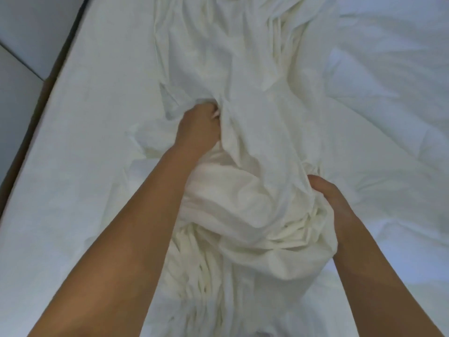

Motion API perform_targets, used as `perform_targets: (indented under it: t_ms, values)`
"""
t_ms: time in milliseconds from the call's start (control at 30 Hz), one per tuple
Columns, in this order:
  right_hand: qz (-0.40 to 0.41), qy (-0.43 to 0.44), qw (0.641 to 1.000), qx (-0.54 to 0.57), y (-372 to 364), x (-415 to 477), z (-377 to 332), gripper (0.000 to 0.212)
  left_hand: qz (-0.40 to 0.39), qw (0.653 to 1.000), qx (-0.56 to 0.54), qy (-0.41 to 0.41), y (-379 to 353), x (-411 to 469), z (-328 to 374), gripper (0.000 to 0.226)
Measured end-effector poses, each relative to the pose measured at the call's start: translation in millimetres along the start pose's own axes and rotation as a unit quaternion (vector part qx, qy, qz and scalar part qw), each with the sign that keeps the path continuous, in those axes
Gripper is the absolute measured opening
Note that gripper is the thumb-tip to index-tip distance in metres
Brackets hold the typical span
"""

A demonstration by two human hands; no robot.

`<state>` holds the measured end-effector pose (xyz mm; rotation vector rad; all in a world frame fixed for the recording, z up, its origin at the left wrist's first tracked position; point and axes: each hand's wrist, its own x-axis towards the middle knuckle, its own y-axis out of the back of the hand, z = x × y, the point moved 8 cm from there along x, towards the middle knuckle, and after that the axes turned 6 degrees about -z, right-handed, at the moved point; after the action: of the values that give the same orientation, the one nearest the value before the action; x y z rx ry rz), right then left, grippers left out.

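A cream-white sheet [245, 98] lies bunched in long folds down the middle of a bed. My left hand [198, 127] reaches forward and grips a fold of the sheet, its fingers curled into the cloth. Nearer to me, my right hand [330, 200] holds a thick gathered bundle of the same sheet, with the thumb on top and the fingers hidden beneath the cloth. Both forearms are bare.
The sheet rests on a white mattress cover [92, 122] that runs smooth on the left. A crumpled white duvet [388, 98] covers the right side. The bed's dark left edge [43, 93] borders a pale tiled floor [21, 32].
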<state>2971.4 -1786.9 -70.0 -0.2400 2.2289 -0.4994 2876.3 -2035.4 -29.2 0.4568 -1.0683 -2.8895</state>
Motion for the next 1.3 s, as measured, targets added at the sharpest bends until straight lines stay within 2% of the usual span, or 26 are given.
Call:
perform_targets:
  t_ms: [33, 67, 133, 167, 200, 267, 333, 400, 500, 533, 600, 633, 667, 733, 767, 800, 833, 867, 900, 933, 1000, 1033, 1100, 1167, 1233, 1300]
  values:
    - [0.033, -0.009, 0.999, 0.001, 19, -1, -1, 0.058, 0.063, 0.998, -0.024, 0.017, 13, 4, -5, 0.021]
    - [0.07, 0.009, 0.997, 0.027, 32, -4, -5, 0.057, 0.088, 0.995, -0.028, 0.024, 17, 6, -9, 0.021]
    - [0.107, 0.037, 0.986, 0.121, 50, -8, 0, 0.039, 0.01, 1.0, 0.007, 0.016, -6, 4, -5, 0.036]
    - [0.126, 0.053, 0.98, 0.146, 56, -7, 5, 0.026, -0.06, 0.998, 0.026, 0.016, -28, -2, -4, 0.055]
    - [0.141, 0.067, 0.976, 0.152, 57, -9, 9, 0.023, -0.123, 0.991, 0.045, 0.026, -50, -14, -6, 0.076]
    - [0.141, 0.079, 0.977, 0.136, 55, -11, 17, 0.037, -0.177, 0.978, 0.095, 0.054, -77, -34, -14, 0.106]
    - [0.119, 0.062, 0.983, 0.125, 45, -14, 31, 0.056, -0.173, 0.974, 0.111, 0.093, -86, -39, -26, 0.117]
    - [0.1, 0.044, 0.985, 0.137, 35, -18, 40, 0.062, -0.166, 0.975, 0.1, 0.112, -88, -37, -29, 0.11]
    - [0.05, 0.033, 0.993, 0.103, 16, -16, 32, 0.034, -0.137, 0.979, 0.14, 0.065, -86, -27, -15, 0.068]
    - [0.064, 0.042, 0.995, 0.067, 19, -14, 27, 0.035, -0.111, 0.981, 0.152, 0.054, -79, -24, -12, 0.055]
    - [0.119, 0.061, 0.99, 0.048, 45, -14, 22, 0.064, -0.031, 0.989, 0.131, 0.068, -52, -16, -18, 0.042]
    - [0.159, 0.07, 0.984, 0.049, 64, -17, 23, 0.07, 0.011, 0.99, 0.106, 0.088, -37, -15, -27, 0.039]
    - [0.204, 0.074, 0.975, 0.047, 79, -23, 25, 0.066, 0.042, 0.989, 0.09, 0.108, -25, -17, -36, 0.038]
    - [0.311, 0.044, 0.949, -0.001, 109, -29, 35, 0.025, 0.052, 0.987, 0.09, 0.123, -23, -28, -43, 0.036]
    - [0.34, 0.027, 0.94, -0.031, 112, -28, 37, 0.012, 0.042, 0.989, 0.089, 0.114, -31, -36, -42, 0.037]
    - [0.366, 0.021, 0.929, -0.057, 112, -26, 39, 0.027, 0.036, 0.991, 0.079, 0.102, -39, -45, -39, 0.039]
    - [0.397, 0.022, 0.912, -0.103, 110, -26, 37, 0.045, 0.037, 0.993, 0.067, 0.092, -44, -54, -36, 0.044]
    - [0.444, 0.04, 0.876, -0.187, 102, -33, 28, 0.064, 0.049, 0.993, 0.063, 0.085, -45, -64, -35, 0.051]
    - [0.472, 0.082, 0.832, -0.279, 88, -41, 18, 0.075, 0.07, 0.992, 0.064, 0.081, -43, -76, -34, 0.06]
    - [0.466, 0.145, 0.794, -0.364, 65, -49, 9, 0.08, 0.086, 0.99, 0.067, 0.084, -39, -89, -36, 0.07]
    - [0.372, 0.269, 0.734, -0.5, 8, -56, 7, 0.08, 0.074, 0.987, 0.091, 0.113, -43, -120, -47, 0.083]
    - [0.299, 0.301, 0.709, -0.563, -20, -51, 13, 0.081, 0.045, 0.983, 0.109, 0.139, -49, -137, -54, 0.087]
    - [0.148, 0.267, 0.654, -0.692, -62, -26, 33, 0.078, -0.023, 0.973, 0.14, 0.181, -66, -165, -66, 0.088]
    - [0.063, 0.182, 0.601, -0.776, -69, 0, 51, 0.055, -0.059, 0.965, 0.178, 0.185, -72, -178, -73, 0.081]
    - [0.074, 0.122, 0.562, -0.815, -46, 6, 44, 0.031, -0.062, 0.969, 0.182, 0.157, -71, -182, -71, 0.076]
    - [0.107, 0.091, 0.528, -0.838, -13, -1, 25, 0.035, -0.055, 0.979, 0.17, 0.098, -71, -185, -58, 0.071]
